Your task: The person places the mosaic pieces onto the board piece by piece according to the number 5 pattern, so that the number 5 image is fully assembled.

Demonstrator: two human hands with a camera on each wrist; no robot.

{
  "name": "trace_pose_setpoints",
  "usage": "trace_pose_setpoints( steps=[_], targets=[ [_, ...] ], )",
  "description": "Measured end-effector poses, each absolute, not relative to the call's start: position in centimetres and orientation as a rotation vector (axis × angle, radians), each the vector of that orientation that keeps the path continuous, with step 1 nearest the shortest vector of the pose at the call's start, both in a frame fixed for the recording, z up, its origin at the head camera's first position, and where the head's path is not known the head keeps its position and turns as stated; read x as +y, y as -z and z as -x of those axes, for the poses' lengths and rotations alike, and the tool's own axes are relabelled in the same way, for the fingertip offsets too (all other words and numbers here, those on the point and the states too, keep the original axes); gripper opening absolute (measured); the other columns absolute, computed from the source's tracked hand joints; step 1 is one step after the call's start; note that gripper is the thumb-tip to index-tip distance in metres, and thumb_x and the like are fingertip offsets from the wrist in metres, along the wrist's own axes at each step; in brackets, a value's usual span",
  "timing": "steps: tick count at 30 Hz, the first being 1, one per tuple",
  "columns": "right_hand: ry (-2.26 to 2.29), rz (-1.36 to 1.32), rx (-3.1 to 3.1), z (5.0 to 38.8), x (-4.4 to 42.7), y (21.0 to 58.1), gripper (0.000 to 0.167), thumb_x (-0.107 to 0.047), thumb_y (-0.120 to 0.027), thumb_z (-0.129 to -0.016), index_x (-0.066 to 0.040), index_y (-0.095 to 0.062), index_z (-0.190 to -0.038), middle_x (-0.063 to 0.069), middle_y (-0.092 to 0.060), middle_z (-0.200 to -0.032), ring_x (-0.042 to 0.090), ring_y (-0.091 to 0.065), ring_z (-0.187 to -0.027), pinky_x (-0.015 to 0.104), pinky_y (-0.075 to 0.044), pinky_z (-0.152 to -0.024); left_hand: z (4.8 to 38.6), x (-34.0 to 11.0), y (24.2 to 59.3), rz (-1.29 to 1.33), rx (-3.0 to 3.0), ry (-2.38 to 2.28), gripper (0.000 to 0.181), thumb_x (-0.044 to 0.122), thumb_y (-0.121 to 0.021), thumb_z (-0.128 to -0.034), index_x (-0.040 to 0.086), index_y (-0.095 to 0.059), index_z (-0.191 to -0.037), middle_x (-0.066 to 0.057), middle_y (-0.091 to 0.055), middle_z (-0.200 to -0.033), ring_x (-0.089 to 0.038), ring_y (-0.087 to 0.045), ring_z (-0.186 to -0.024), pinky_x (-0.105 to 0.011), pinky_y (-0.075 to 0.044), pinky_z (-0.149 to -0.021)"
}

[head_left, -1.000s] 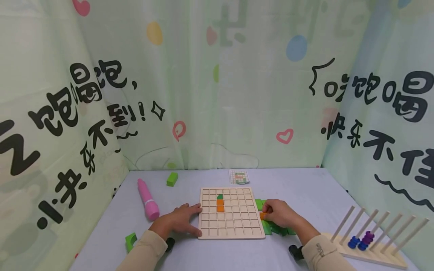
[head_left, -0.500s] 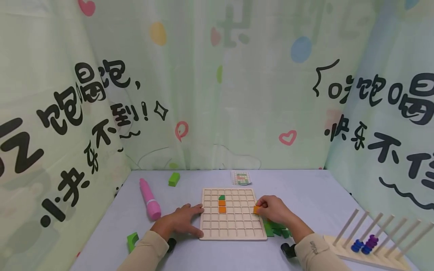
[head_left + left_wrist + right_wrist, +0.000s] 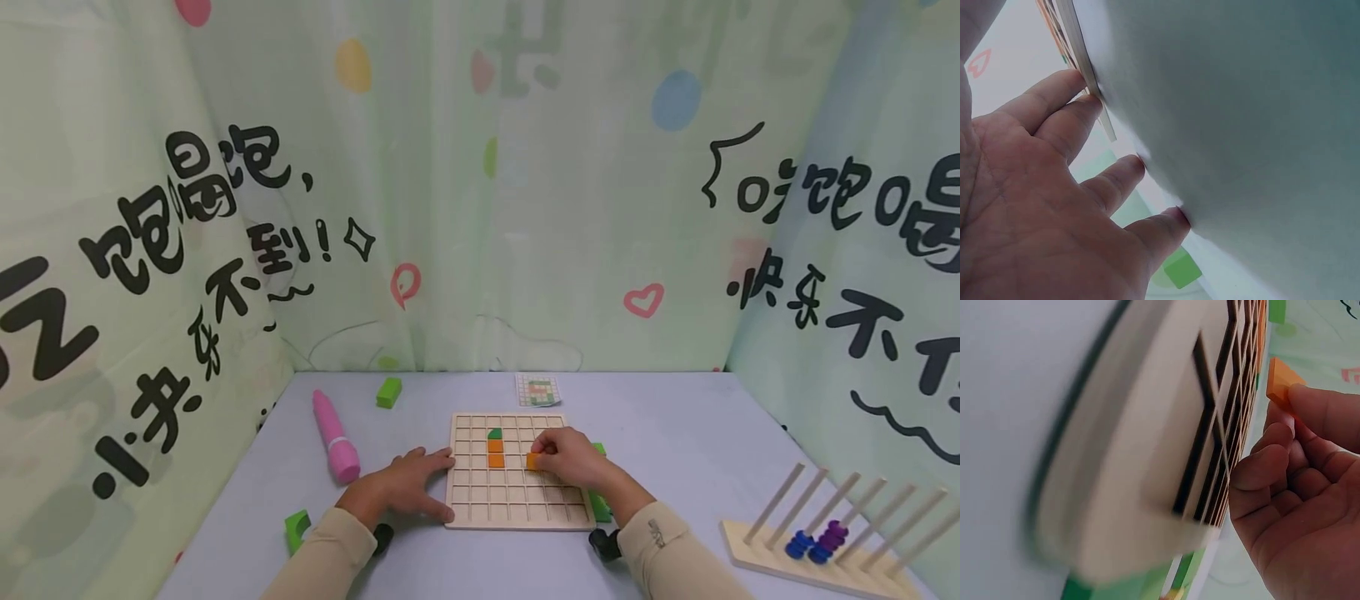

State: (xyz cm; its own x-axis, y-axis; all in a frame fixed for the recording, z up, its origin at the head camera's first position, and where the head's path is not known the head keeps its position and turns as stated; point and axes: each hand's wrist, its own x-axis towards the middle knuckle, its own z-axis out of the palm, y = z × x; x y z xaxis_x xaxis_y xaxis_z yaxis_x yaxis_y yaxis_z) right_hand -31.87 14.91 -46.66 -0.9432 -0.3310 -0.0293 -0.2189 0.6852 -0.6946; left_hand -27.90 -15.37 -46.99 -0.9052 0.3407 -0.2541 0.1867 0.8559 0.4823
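With my right hand I am pinching a flat orange tile between thumb and fingertip, the other fingers curling inward. The tile seems to be hanging just above the wooden grid board, to the right of two orange squares that are sitting in its cells below a green piece. I am judging this tile light, stiff and rather smooth, not fragile; I should be holding it only by its edges, near one corner, so that my fingertips are not blocking a cell. My left hand is spreading its fingers at the board's left edge and touching it. Farther out, green pieces are lying beside the right edge, and a pattern card is lying behind the board.
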Motion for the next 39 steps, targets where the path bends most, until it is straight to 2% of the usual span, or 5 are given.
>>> trace_pose_setpoints(
  steps=[6,13,28,39],
  targets=[
    [1.056,0.525,2.743,32.4,13.4,46.6,0.003,-0.008,-0.071,-0.094,-0.008,-0.068,-0.094,-0.001,-0.062,-0.084,0.015,-0.054,-0.078,0.030,-0.045,-0.072,28.0,-15.4,47.2,-0.407,2.695,-0.656,0.086,0.046,-0.089,-0.0790,0.024,-0.052,-0.153,0.001,-0.039,-0.166,-0.050,-0.029,-0.151,-0.071,-0.031,-0.116],
    [1.041,0.487,2.732,33.1,12.3,46.9,0.004,-0.009,-0.071,-0.094,-0.010,-0.068,-0.095,0.000,-0.062,-0.086,0.016,-0.055,-0.081,0.030,-0.046,-0.074,28.2,-15.3,47.1,-0.405,2.694,-0.653,0.087,0.046,-0.089,-0.0787,0.025,-0.051,-0.154,0.001,-0.038,-0.167,-0.049,-0.028,-0.152,-0.071,-0.030,-0.116],
    [0.960,0.485,2.772,32.9,11.2,46.4,0.006,-0.006,-0.069,-0.094,-0.009,-0.067,-0.091,0.001,-0.060,-0.083,0.017,-0.054,-0.080,0.033,-0.045,-0.073,27.9,-15.3,46.6,-0.385,2.706,-0.643,0.087,0.045,-0.090,-0.0782,0.026,-0.051,-0.154,-0.006,-0.038,-0.166,-0.053,-0.031,-0.149,-0.072,-0.031,-0.115],
    [0.796,0.511,2.863,33.0,10.3,46.4,0.009,-0.003,-0.071,-0.093,-0.010,-0.068,-0.088,0.000,-0.060,-0.082,0.017,-0.053,-0.078,0.034,-0.046,-0.073,27.8,-15.4,46.7,-0.399,2.694,-0.655,0.085,0.044,-0.089,-0.0790,0.023,-0.053,-0.153,0.001,-0.040,-0.166,-0.051,-0.029,-0.151,-0.071,-0.030,-0.116]
  ],
)
